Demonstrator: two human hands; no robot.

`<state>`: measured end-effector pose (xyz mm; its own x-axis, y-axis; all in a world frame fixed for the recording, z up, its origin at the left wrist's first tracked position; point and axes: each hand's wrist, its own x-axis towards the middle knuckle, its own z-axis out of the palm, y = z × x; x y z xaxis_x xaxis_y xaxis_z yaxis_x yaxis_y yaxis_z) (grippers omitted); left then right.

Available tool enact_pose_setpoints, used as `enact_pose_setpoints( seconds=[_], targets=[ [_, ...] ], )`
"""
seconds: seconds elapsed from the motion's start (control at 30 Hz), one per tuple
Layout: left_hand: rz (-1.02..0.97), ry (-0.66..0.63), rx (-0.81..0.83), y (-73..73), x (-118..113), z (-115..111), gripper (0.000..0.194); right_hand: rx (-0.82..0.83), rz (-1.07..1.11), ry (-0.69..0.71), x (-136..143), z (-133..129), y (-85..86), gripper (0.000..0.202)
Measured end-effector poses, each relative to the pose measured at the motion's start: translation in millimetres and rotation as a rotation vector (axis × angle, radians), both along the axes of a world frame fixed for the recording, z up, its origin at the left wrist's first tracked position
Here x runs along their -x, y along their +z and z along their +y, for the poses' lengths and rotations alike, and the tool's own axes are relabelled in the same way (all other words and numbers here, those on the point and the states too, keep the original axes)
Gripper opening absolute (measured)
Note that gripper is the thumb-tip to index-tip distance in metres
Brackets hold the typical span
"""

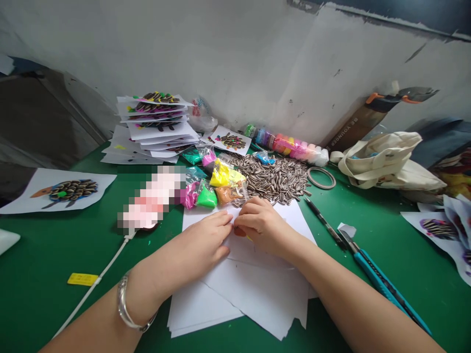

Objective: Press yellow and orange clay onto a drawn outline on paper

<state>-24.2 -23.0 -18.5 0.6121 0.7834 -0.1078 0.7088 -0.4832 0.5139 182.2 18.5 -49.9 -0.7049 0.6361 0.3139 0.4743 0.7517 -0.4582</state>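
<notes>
My left hand (209, 240) lies on the white paper (257, 289) with its fingers stretched out, holding nothing that shows. Close beside it, my right hand (263, 225) has its fingers bent and pinched down over a small piece of brown-orange clay (240, 231) on the paper. A bit of yellow shows under these fingers; the rest is hidden by the hand. Just beyond the hands are bags of coloured clay, among them yellow (222, 172), green (206, 196) and brown-orange (231, 193). A heap of striped sunflower seeds (274, 179) lies behind the right hand.
Seed-covered pictures are stacked (158, 132) at the back left; another picture (69, 191) lies far left. A white cable (91, 289) runs to a blurred-out object. On the right are a pen (324, 220), a blue utility knife (382, 279), a tape ring (322, 178) and a cloth bag (382, 162).
</notes>
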Motion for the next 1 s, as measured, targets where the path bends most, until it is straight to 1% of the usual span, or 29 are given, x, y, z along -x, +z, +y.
enact_pose_setpoints(
  seconds=[0.13, 0.3, 0.43, 0.63, 0.83, 1.0],
  targets=[
    [0.012, 0.000, 0.000, -1.5, 1, 0, 0.048, 0.017, -0.002, 0.032, 1, -1, 0.7, 0.024],
    [-0.001, -0.007, -0.008, -0.8, 1, -1, 0.047, 0.015, 0.004, 0.012, 0, -1, 0.0, 0.023],
    [0.009, -0.006, -0.011, 0.0, 1, 0, 0.048, 0.006, -0.005, 0.044, -2, -1, -0.8, 0.021],
    [-0.002, -0.001, -0.001, 1.2, 0, 0, 0.043, -0.029, -0.002, 0.036, -2, 0, -3.1, 0.020],
    [0.019, -0.002, 0.033, 4.3, 2, 0, 0.040, -0.020, 0.064, -0.006, -11, 8, 3.0, 0.022],
    [-0.014, 0.005, 0.061, 6.0, 3, 0, 0.038, 0.009, 0.026, -0.012, -9, 3, 4.0, 0.020]
  ],
)
